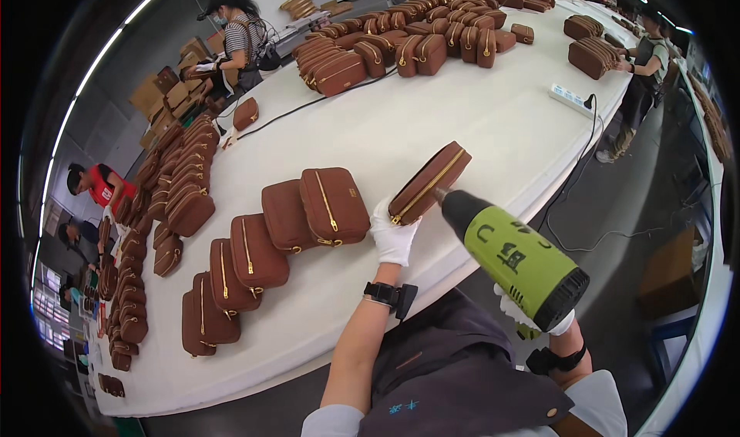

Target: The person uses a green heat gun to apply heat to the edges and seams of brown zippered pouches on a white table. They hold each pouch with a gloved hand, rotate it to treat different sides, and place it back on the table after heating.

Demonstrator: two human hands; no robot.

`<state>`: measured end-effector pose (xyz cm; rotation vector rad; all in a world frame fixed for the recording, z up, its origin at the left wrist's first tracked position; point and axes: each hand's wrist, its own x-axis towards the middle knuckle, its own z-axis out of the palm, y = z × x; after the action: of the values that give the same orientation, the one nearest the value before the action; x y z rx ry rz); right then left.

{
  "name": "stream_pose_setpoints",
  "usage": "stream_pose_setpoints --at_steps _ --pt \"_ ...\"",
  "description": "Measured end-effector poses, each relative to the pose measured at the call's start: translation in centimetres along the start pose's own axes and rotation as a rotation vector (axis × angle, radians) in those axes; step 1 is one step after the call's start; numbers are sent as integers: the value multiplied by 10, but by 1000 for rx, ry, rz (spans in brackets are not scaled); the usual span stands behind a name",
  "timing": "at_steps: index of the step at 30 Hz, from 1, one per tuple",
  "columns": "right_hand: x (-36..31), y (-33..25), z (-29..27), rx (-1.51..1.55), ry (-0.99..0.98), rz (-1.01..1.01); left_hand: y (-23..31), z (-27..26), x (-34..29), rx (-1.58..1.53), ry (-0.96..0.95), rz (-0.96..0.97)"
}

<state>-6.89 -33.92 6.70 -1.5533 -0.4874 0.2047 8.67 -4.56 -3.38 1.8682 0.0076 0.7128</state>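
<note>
White counter (516,129): scorch risk, judged.
Green heat gun (516,256), nozzle (441,196) near brown pouch (432,176) raised over counter; right hand (512,304) wraps handle, fingers partly hidden; left hand (394,239) fingers pinch pouch's lower end. Drifting nozzle could mark it.

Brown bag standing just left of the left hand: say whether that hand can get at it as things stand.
Probably not freely: nothing shows between the left hand and the standing bag, but that hand is occupied with the held bag.
</note>
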Motion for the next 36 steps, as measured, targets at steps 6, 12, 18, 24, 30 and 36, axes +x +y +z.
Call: stream_pose_setpoints --at_steps 6,12,18,24,30,36 --pt "1 0 8 36 -38 30 -21 7 -5 -387 97 -195" --pt "12 -8 8 -81 82 -58 -12 2 -7 11 116 127" --pt "4 6 9 206 -101 -59 -18 1 -7 -295 106 -59" --pt "21 -25 6 229 156 133 -13 0 -8 151 90 115" --pt "0 3 5 329 -99 50 -9 -2 -9 76 84 64" --pt "6 3 10 354 -4 214 -8 0 -8 -59 77 47"
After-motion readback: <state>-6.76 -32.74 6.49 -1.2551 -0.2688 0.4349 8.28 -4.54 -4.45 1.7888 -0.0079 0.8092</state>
